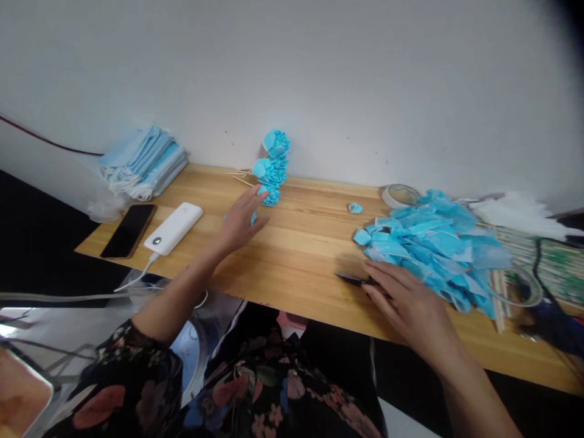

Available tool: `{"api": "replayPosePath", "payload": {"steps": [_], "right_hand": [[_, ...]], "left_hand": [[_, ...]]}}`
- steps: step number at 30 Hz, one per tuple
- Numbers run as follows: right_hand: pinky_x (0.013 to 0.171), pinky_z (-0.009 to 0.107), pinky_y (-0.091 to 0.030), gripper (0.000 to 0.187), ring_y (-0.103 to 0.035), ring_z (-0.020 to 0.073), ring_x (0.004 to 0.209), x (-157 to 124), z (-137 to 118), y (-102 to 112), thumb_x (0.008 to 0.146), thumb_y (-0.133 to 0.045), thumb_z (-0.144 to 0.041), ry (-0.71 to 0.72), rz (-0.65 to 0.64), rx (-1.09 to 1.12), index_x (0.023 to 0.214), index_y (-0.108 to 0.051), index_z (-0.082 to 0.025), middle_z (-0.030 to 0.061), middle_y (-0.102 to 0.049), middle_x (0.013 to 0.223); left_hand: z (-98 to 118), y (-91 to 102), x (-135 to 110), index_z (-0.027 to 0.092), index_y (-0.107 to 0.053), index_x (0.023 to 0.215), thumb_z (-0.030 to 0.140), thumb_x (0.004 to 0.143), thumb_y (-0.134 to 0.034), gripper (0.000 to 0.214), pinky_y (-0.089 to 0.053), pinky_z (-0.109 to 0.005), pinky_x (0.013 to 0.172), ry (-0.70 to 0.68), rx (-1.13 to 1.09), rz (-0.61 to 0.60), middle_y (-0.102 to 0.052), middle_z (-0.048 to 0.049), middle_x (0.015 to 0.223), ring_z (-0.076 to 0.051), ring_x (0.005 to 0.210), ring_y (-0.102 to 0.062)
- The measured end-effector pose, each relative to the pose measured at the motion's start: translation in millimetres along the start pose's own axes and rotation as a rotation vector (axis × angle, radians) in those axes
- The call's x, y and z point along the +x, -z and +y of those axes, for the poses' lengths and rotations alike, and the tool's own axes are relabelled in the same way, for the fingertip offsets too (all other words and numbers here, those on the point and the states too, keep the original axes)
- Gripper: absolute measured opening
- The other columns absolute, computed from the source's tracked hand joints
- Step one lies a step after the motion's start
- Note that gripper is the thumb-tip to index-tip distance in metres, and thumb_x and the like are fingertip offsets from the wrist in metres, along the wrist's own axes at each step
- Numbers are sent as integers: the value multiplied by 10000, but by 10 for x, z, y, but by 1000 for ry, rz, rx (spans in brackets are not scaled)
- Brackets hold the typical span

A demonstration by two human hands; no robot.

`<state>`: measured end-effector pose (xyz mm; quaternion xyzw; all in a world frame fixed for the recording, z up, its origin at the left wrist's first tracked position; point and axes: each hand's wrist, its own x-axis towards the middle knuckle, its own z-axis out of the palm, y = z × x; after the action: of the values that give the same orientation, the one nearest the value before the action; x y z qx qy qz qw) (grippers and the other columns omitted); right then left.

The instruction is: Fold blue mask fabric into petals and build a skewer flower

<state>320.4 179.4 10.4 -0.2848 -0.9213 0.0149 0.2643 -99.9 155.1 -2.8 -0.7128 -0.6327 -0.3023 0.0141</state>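
My left hand (241,222) reaches over the table with its fingers spread. Partly hidden beneath it is a small blue piece (253,217). Just beyond its fingertips, blue flowers (274,170) made of crinkled material lie in a row on thin wooden sticks (241,173). My right hand (406,301) is low over the table, thumb and fingers around the handle end of dark scissors (350,279). Their pointed end faces left. Right beside this hand lies a heap of blue fabric strips (433,243), with a small folded blue piece (355,208) behind it.
A stack of blue face masks (146,158) stands at the back left. Nearer are a black phone (129,231) and a white power bank (174,228) with a cable. Tape rolls (400,196), loose sticks (499,301) and white material (520,213) surround the heap.
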Motion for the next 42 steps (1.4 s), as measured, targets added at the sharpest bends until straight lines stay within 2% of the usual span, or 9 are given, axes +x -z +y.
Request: {"api": "replayPosePath", "payload": {"steps": [4,8,12,16,24,30,34,38,42], "right_hand": [[975,479,-664,302,-768,307,1160,341,-55,8,1080,-536,-303,81,-12,30,1285,-733,-200,137,-786,1276],[1042,491,-634,351,-742,298,1230,723,-37,93,1088,-506,-315,101,-43,98,1355,-719,-234,117,-766,1343],[1108,514,-590,395,-707,303,1300,1196,114,120,1083,-485,-346,96,-87,138,1400,-703,-259,87,-748,1394],[1121,530,-571,435,-694,318,1318,1663,376,-8,1061,-495,-361,60,-166,111,1438,-679,-245,87,-725,1436],[1145,491,-536,543,-662,326,1358,2423,614,-461,1030,-517,-263,-10,-331,21,1553,-553,-119,169,-639,1536],[1137,490,-534,546,-667,316,1342,2776,606,-687,1019,-545,-278,71,-297,37,1547,-554,-136,151,-646,1533],[1128,476,-534,555,-669,316,1333,2822,616,-705,1013,-560,-297,99,-294,30,1545,-559,-136,154,-652,1526],[1130,512,-536,553,-672,325,1331,2721,716,-616,1006,-557,-300,75,-303,41,1541,-572,-162,133,-651,1533],[1112,542,-553,566,-707,336,1276,2567,887,-425,995,-556,-316,-23,-289,66,1539,-588,-160,133,-678,1497]], "left_hand": [[-34,-2,545,243,-479,1569,437,1003,-609,612,-307,-555,1318,28,-70,195,-470,-173,1678,-327,1572,-439],[-314,-26,1244,235,-505,1534,451,993,-649,600,-333,-532,1300,87,-167,321,-519,-169,1639,-319,1546,-471],[-589,-55,1787,221,-558,1483,352,1000,-646,508,-457,-502,1204,201,-252,353,-605,-178,1550,-298,1417,-599],[-677,-53,2078,159,-655,1374,265,996,-607,395,-476,-469,1180,250,-251,295,-701,-173,1403,-290,1329,-658],[-633,-12,2104,171,-773,1090,210,890,-596,270,-550,-419,1038,221,-132,263,-796,-108,1151,-261,1060,-713],[-606,15,2039,179,-766,1033,222,866,-600,240,-545,-423,1018,194,-139,275,-794,-97,1075,-249,998,-693],[-585,47,1998,186,-745,970,273,906,-588,190,-540,-409,994,183,-136,288,-774,-78,978,-237,954,-675],[-555,48,1953,199,-705,866,273,929,-589,152,-536,-404,980,197,-138,305,-735,-55,869,-232,928,-663],[-532,49,1944,180,-713,947,241,951,-590,137,-523,-417,1032,230,-145,305,-757,-84,993,-254,1027,-681]]}}
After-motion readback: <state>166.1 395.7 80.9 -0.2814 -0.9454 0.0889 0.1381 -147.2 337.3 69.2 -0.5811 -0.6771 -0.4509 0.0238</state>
